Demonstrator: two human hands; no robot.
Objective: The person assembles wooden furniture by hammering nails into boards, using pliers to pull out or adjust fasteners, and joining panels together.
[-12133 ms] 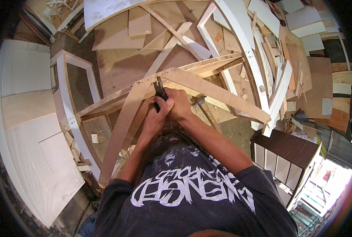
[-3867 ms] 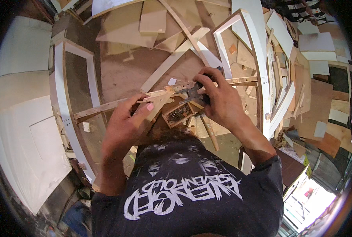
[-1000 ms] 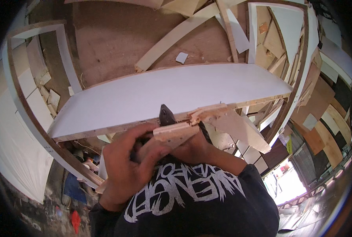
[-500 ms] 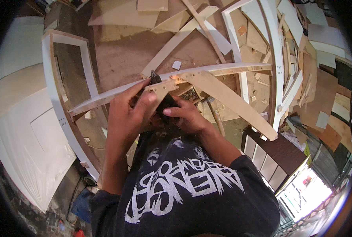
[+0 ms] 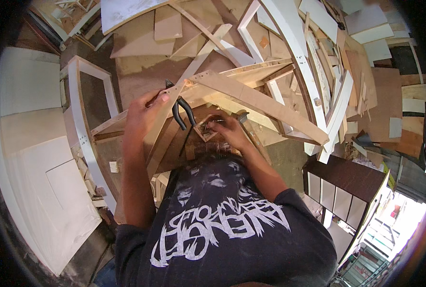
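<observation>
A splintered joint (image 5: 189, 82) in pale wood sits at the centre of a crowded workshop floor, directly ahead of the worker, where a left board (image 5: 160, 115) and a right board (image 5: 265, 103) meet at an angle. The left hand (image 5: 143, 112) curls around the upper part of the left board, thumb on the near face, fingers partly hidden. Just beside it are pliers (image 5: 190, 111), their black handles spread on the near side of the board and a dark tip showing past its far edge; whether the left fingers also touch them cannot be told. The right hand (image 5: 226, 130), fingers loosely bent, dips into a small wooden box (image 5: 204, 137) in front of the worker's shirt (image 5: 232, 215); whether it has hold of anything is too small to tell. A hammer (image 5: 243, 116) lies close by, its handle running behind the right forearm. Beyond the joint, a crosspiece (image 5: 110, 125) spans from a left frame (image 5: 85, 138) to a right frame (image 5: 304, 71), both white-faced. Farther out are crossed strips (image 5: 208, 49) over brown sheets, a pale panel (image 5: 36, 191) at far left and a dark cabinet (image 5: 349, 174) at lower right.
</observation>
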